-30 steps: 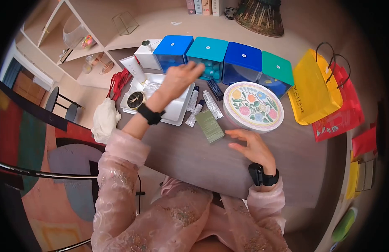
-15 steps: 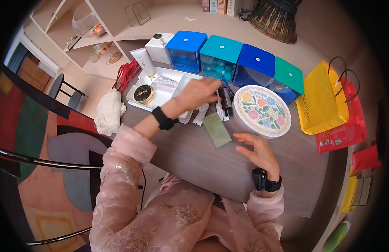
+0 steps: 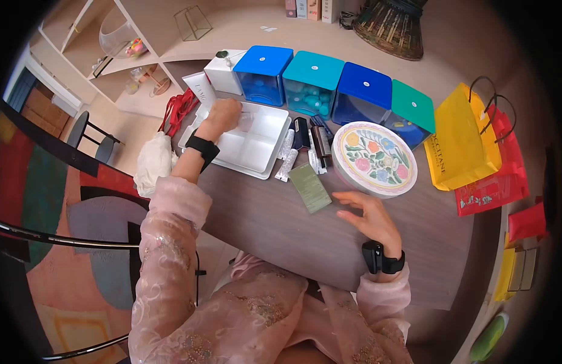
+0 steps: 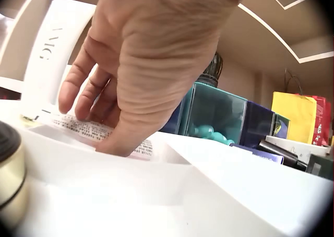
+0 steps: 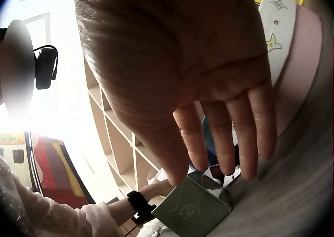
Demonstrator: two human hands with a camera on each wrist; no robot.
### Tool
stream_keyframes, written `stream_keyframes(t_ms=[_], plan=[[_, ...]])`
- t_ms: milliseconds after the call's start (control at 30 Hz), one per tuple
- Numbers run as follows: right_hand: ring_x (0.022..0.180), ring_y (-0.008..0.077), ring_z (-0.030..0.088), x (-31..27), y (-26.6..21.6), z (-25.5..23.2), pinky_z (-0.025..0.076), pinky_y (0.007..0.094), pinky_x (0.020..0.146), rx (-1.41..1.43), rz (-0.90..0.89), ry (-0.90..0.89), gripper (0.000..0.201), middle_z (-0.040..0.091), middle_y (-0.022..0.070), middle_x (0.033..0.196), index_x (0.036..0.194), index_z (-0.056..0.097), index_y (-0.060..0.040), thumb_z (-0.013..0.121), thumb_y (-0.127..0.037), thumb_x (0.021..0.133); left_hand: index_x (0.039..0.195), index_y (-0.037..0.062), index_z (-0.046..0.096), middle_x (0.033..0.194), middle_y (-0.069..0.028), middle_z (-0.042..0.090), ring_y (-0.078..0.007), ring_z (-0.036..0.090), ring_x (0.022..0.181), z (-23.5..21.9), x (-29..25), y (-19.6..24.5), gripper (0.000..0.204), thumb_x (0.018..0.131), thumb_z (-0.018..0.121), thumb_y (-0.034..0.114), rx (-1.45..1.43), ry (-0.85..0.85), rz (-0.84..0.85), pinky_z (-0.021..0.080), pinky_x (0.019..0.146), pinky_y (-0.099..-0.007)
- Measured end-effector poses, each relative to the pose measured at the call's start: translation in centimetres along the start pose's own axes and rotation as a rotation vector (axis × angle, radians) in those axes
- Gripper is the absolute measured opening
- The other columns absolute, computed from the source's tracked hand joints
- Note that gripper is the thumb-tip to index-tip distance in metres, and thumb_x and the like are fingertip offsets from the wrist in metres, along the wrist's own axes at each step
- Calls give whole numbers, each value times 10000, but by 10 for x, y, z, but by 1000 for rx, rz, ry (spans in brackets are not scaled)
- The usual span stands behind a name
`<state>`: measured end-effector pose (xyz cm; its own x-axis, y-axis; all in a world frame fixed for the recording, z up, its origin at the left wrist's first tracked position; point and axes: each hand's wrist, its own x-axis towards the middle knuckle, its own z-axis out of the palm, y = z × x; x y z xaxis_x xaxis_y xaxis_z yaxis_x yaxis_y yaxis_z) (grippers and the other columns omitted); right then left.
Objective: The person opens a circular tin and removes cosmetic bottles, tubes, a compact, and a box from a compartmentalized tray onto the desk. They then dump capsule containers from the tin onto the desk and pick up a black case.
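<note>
My left hand (image 3: pixel 223 116) reaches down into the far-left part of the white tray (image 3: pixel 257 167). Its thumb and fingers pinch a clear packet with small print (image 4: pixel 83 127), partly hidden beneath the hand. Beside it, a white squeeze tube (image 4: pixel 55 49) stands on its cap. The black-lidded jar (image 4: pixel 10 169) sits close by in the left wrist view; in the head view my wrist covers it. My right hand (image 3: pixel 375 221) hovers over the table with relaxed fingers, holding nothing. Its fingertips are near the flat green box (image 3: pixel 310 188).
Right of the tray lie dark slim containers (image 3: pixel 320 145) and small tubes (image 3: pixel 287 164). A round flowered box (image 3: pixel 375 159) stands beside them. Lidded blue and teal bins (image 3: pixel 311 79) line the back. Yellow (image 3: pixel 463 139) and red bags stand right; a white cloth (image 3: pixel 153 164) lies left.
My left hand went right to the group of tubes, where more dark containers now lie, then swung back left into the tray onto the printed packet. My right hand stayed nearly still.
</note>
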<state>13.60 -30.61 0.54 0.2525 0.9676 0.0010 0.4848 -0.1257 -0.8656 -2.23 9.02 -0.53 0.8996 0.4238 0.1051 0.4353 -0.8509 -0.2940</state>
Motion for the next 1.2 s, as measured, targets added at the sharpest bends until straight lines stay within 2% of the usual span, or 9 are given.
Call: stream_keyframes(t_ms=[67, 133, 233, 400, 500, 700, 800, 933, 1200], plan=[[957, 262, 625, -1, 1, 0, 491, 360, 826, 1, 6, 11, 399, 659, 140, 1048, 1167, 607, -74, 711, -141, 788, 766, 31, 661, 799, -166, 669, -311, 660, 773, -20, 2, 3, 107, 674, 650, 85, -31, -6, -57, 539, 689, -388], [952, 260, 624, -1, 0, 1, 489, 358, 829, -5, 4, -4, 398, 659, 135, 1050, 1168, 607, -78, 711, -145, 789, 807, -10, 658, 787, -158, 665, -301, 662, 756, -46, 0, 12, 217, 687, 704, 164, -455, 58, -101, 527, 710, -375], [950, 259, 625, 0, 3, 2, 487, 356, 830, -50, 11, -15, 392, 657, 132, 1057, 1165, 609, -79, 708, -142, 791, 747, -39, 636, 722, -110, 650, -195, 658, 610, -69, 3, 53, 309, 725, 745, 249, -963, -134, -178, 547, 504, -324], [960, 256, 620, 0, 3, 2, 484, 357, 831, -17, -3, 4, 391, 656, 124, 1064, 1165, 610, -80, 705, -127, 789, 790, -76, 649, 678, -145, 650, -195, 639, 515, -58, 6, 107, 339, 723, 748, 241, -767, -171, -3, 512, 423, -289], [964, 254, 618, 0, 1, 2, 484, 359, 831, 0, 12, 0, 393, 656, 120, 1066, 1166, 609, -79, 705, -117, 786, 812, -49, 666, 688, -129, 652, -174, 631, 516, -61, 4, 107, 320, 745, 745, 254, -883, -204, -68, 500, 424, -284], [949, 260, 625, -3, 5, 2, 488, 366, 822, -42, -1, 25, 398, 658, 125, 1051, 1166, 607, -83, 708, -112, 782, 745, 7, 657, 596, -39, 610, -101, 567, 471, -64, -8, 39, 292, 815, 704, 287, -1001, 95, -429, 467, 410, -261], [947, 266, 626, -3, 2, 1, 490, 367, 818, -40, -3, 31, 399, 660, 137, 1037, 1166, 608, -86, 709, -115, 781, 674, 22, 634, 629, -148, 632, -250, 628, 568, -26, -25, -26, 387, 720, 771, 381, -698, 393, -720, 498, 567, -362], [949, 277, 625, -2, 3, 2, 492, 364, 817, -43, -13, 2, 400, 660, 152, 1029, 1164, 609, -82, 711, -125, 780, 1034, 28, 551, 961, -169, 665, -327, 647, 900, -23, -39, -53, 625, 650, 799, 454, -495, 481, -950, 503, 743, -410], [954, 286, 625, -2, 0, 0, 491, 363, 831, -27, 13, 7, 403, 657, 161, 1041, 1166, 610, -75, 711, -125, 779, 1073, 1, 526, 1014, -207, 646, -345, 624, 965, 3, -9, -57, 695, 656, 771, 499, -642, 267, -970, 498, 788, -439]])
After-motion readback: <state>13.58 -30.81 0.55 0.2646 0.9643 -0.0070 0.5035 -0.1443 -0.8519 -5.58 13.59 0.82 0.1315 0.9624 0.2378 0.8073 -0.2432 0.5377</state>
